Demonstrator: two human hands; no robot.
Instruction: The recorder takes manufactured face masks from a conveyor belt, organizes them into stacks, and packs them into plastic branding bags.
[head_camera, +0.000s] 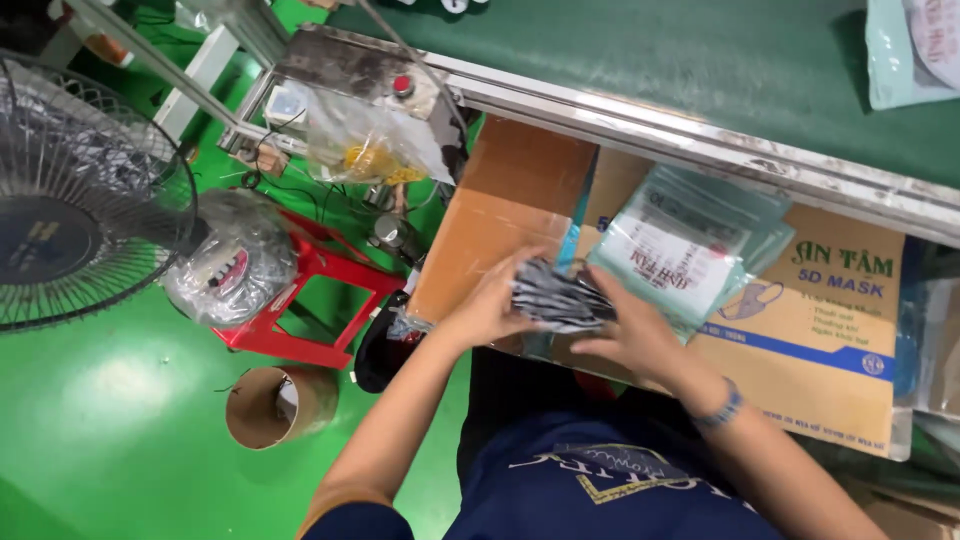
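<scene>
Okay, head view: both hands meet over a cardboard carton (820, 340) in front of the person. Left hand (487, 308) grips the left end of a stack of grey patterned face masks (558, 298), fingers curled around it. Right hand (640, 335) closes on the stack's right end, thumb on top. The stack sits at the carton's left edge, just beside a pile of clear plastic pouches (690, 255) lying near the carton's top edge. A beaded bracelet (720, 408) is on the right wrist. A brown cardboard flap (500, 220) stands left of the hands.

Surface: a green conveyor belt (700, 70) with a metal rim (700, 135) runs across the top; another pouch (912, 50) lies at its top right corner.

Room: glossy green floor (110, 400). A wire-caged fan (70, 190) is at the left edge, a red stool (300, 300) with a plastic-wrapped bundle (230, 265) near it, and a cardboard tape core (275, 405) lies on the floor below the stool.
</scene>
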